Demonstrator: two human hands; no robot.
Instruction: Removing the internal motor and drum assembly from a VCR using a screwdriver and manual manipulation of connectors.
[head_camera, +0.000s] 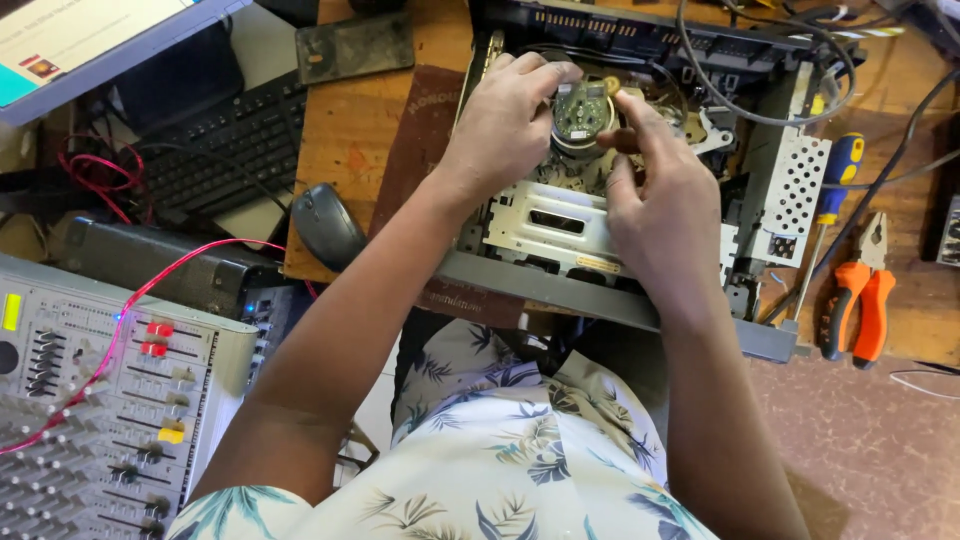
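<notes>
An opened video cassette recorder (600, 300) lies on the wooden bench with its metal tape mechanism (555, 222) exposed. My left hand (505, 120) reaches in from the left and curls its fingers around the round silver head drum (583, 112) with a green circuit disc on top. My right hand (665, 200) rests over the mechanism's right side, with thumb and forefinger pinching at the drum's right edge. Both hands touch the drum; parts under my palms are hidden.
Orange-handled pliers (860, 295) and a blue-and-yellow screwdriver (832, 190) lie at the right. A grey mouse (325, 225), a black keyboard (225, 145) and a laptop screen (80, 40) sit at the left. An audio mixer (100, 400) with a red wire is at lower left. Black cables (760, 110) cross the recorder.
</notes>
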